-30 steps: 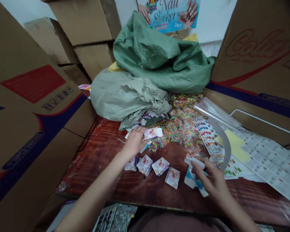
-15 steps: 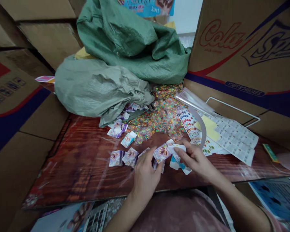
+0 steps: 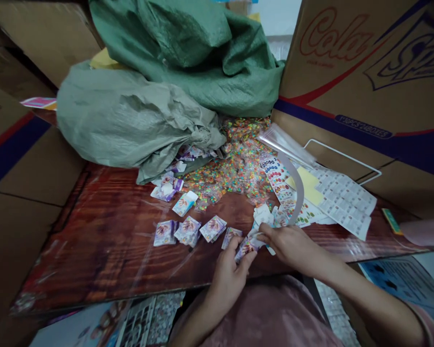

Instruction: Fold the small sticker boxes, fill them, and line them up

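Observation:
Low over the front of the table, my left hand [image 3: 229, 272] pinches a small purple-and-white printed box [image 3: 246, 248] between thumb and fingers. My right hand [image 3: 287, 246] has its fingertips closed on the white end of the same box, partly hiding it. Just behind my right hand lie pale blue and white cartons [image 3: 263, 216]. To the left, small stacks of purple cards or boxes stand in a row: a leftmost stack [image 3: 165, 233], another [image 3: 188, 231] and a third [image 3: 213, 228]. A further purple stack [image 3: 231, 236] lies beside my left fingers.
Small clear packets of colourful pieces [image 3: 235, 166] spread behind the stacks. A grey-green sack [image 3: 130, 120] and a darker green sack [image 3: 188, 53] lie at the back. Printed sheets [image 3: 347, 197], a curved grey strip [image 3: 299, 193] and a large cardboard box [image 3: 347, 91] are at right.
The view has shifted a little. Both hands have come lower and nearer the table's front edge with the box. The third stack, earlier mostly behind my left hand, now shows fully.

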{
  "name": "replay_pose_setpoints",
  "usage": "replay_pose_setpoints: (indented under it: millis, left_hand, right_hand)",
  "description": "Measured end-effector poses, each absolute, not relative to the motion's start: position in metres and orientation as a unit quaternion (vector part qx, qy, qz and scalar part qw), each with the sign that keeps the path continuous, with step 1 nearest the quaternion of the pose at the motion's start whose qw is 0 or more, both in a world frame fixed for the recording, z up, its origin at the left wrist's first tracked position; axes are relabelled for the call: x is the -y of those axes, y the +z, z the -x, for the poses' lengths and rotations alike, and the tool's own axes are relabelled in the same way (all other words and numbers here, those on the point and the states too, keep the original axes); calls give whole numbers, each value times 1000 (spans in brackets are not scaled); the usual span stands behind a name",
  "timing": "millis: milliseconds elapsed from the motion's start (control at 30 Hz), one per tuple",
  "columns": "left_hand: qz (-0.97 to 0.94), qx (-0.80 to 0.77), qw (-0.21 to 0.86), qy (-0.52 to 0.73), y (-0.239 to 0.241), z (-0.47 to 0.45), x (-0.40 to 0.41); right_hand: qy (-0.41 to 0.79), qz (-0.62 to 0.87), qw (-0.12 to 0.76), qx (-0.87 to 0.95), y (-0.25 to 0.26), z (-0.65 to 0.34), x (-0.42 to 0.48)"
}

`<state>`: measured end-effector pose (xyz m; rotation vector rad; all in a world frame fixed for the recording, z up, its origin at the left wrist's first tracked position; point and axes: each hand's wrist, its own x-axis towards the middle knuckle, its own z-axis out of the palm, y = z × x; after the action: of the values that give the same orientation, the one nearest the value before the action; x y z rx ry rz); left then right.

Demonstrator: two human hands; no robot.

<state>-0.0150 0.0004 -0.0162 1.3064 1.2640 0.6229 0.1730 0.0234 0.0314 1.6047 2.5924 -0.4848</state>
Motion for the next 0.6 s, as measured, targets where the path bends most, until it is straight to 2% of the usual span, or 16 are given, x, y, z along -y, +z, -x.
replay_pose_setpoints:
  millis: [167, 367, 500, 600]
  left_hand:
    - [-619, -533, 507, 274, -5, 12, -4]
    - [-553, -529, 575, 289, 0, 11, -13]
    - [-449, -528, 647, 318, -2, 11, -16]
    - [-390, -522, 677, 342, -2, 12, -17]
  right_hand:
    - [-187, -464, 54, -864, 49, -176, -35]
    - [-258, -493, -34, -830, 55, -170, -58]
    - [-156, -590, -143, -779, 25, -175, -98]
    - [-116, -608, -97, -780, 0, -177, -123]
